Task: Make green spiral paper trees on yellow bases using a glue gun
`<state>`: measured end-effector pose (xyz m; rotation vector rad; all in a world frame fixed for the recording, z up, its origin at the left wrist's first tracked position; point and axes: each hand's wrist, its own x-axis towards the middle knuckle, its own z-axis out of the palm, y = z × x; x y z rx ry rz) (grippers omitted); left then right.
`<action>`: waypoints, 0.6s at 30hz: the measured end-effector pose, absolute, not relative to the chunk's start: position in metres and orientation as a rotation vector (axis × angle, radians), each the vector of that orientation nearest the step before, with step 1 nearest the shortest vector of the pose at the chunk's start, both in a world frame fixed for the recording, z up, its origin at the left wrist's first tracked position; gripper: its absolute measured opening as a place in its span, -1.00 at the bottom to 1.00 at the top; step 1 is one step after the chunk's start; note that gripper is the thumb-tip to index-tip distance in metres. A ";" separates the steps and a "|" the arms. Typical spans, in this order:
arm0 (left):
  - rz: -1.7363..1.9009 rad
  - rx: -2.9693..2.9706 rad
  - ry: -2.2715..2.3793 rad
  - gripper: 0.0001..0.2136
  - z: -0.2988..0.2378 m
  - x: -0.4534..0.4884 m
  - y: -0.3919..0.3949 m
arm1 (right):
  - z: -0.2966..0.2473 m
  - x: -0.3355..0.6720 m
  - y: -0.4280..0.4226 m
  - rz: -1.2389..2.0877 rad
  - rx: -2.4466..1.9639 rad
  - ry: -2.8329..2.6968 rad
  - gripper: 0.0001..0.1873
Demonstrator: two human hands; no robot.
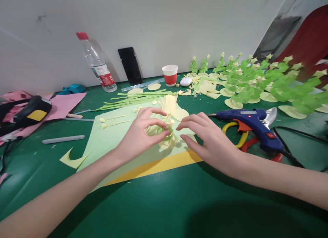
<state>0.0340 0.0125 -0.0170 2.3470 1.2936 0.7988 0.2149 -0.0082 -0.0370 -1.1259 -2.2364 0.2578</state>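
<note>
My left hand [143, 128] pinches a small paper flower [169, 122] between thumb and fingers. Pale yellow petals top it, a curled green strip circles beneath, and a pale round paper base shows at the bottom. My right hand [205, 137] hovers just right of the flower, fingers apart and holding nothing. Under both hands lies a pale green paper sheet [107, 139], with an orange-yellow sheet [153, 164] along its near edge. On the green sheet, two thin paper stems with bud-like ends [115, 123] lie left of my left hand, and a pale paper disc [180, 114] lies behind the flower.
A blue glue gun [246, 116] rests on scissors [241, 139] at right, its cord trailing away. Many finished paper flowers [256, 77] stand behind it. Along the wall are a bottle [98, 67], a phone [130, 65] and a paper cup [170, 75]; a tape measure [33, 111] sits left.
</note>
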 end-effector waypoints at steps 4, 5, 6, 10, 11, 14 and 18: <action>0.791 2.320 1.303 -0.88 -0.017 0.035 0.011 | -0.027 0.210 0.004 0.526 -1.141 -2.041 -0.84; 0.793 2.317 1.305 -0.88 -0.016 0.035 0.011 | -0.026 0.208 0.007 0.573 -1.132 -2.020 -0.85; 0.795 2.317 1.305 -0.88 -0.016 0.035 0.011 | -0.025 0.207 0.009 0.607 -1.122 -2.011 -0.84; 0.787 2.323 1.300 -0.89 -0.017 0.036 0.011 | -0.024 0.206 0.015 0.700 -1.073 -2.028 -0.87; 0.784 2.323 1.301 -0.89 -0.017 0.036 0.012 | -0.024 0.206 0.016 0.724 -1.064 -2.030 -0.89; 0.796 2.322 1.306 -0.90 -0.016 0.035 0.012 | -0.023 0.205 0.017 0.766 -1.049 -2.024 -0.92; 0.917 2.333 1.332 -0.90 -0.015 0.027 0.007 | -0.022 0.204 0.018 0.780 -1.037 -1.997 -0.93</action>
